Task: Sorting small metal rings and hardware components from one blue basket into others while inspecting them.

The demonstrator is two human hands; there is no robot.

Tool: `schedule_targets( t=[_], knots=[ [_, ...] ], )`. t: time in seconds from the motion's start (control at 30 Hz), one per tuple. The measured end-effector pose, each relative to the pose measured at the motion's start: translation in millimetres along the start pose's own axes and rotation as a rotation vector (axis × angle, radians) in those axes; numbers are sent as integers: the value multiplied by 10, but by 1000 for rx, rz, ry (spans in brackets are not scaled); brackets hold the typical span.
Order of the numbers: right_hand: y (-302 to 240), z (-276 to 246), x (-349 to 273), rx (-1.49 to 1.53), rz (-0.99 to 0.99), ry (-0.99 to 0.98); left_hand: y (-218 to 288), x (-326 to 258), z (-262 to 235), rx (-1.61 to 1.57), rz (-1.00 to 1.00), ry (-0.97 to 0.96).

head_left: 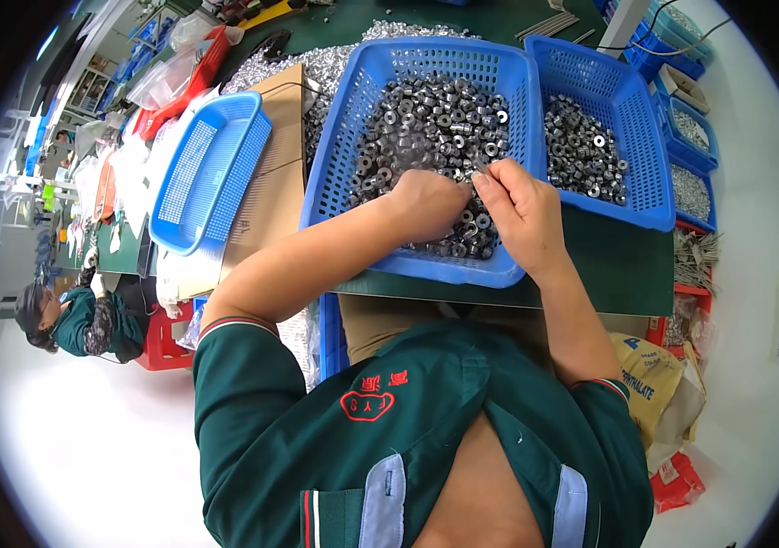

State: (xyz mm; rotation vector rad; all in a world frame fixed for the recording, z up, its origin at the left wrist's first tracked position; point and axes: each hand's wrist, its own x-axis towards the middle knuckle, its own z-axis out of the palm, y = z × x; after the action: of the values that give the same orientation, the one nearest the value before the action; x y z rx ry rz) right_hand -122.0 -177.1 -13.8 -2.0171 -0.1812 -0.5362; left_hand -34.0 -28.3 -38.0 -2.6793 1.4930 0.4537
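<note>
Over the large blue perforated plastic basket [453, 270], the left hand [429, 208] is curled closed, contents hidden; the right hand [526, 217] seems to pinch something small, too unclear to name. Work looks unfinished: short, shiny silver-grey metal cylinders with centre holes [444, 119] heap that basket. Similar pieces [581, 146] lie in the narrower blue plastic basket [647, 173] right of it.
</note>
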Motion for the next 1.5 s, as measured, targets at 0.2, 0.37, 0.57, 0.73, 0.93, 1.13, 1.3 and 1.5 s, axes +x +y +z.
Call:
schedule_targets(
  t=[0.2,0.37,0.57,0.73,0.93,1.13,1.3,1.5],
  knots=[
    [-1,-14,15,-9,8,-7,-112,38,7,-231,35,117],
    [2,-22,12,-4,18,0,-212,12,-291,-1538,-112,-126],
    [7,-16,-2,94,80,23,-324,-129,-388,-2087,68,-67],
    [-15,-5,15,-71,-1,-6,-246,-158,-488,-2025,102,-18],
    [-9,9,24,-169,-46,-42,-227,-190,-405,-1840,174,93],
    [-23,47,23,-396,-183,-66,-259,-201,-330,-1730,67,124],
    [43,90,27,-505,-269,-82,-322,-169,-337,-1824,-98,-12],
    [15,41,48,-529,-304,-94,-325,-156,-411,-1803,-179,-97]
  ],
)
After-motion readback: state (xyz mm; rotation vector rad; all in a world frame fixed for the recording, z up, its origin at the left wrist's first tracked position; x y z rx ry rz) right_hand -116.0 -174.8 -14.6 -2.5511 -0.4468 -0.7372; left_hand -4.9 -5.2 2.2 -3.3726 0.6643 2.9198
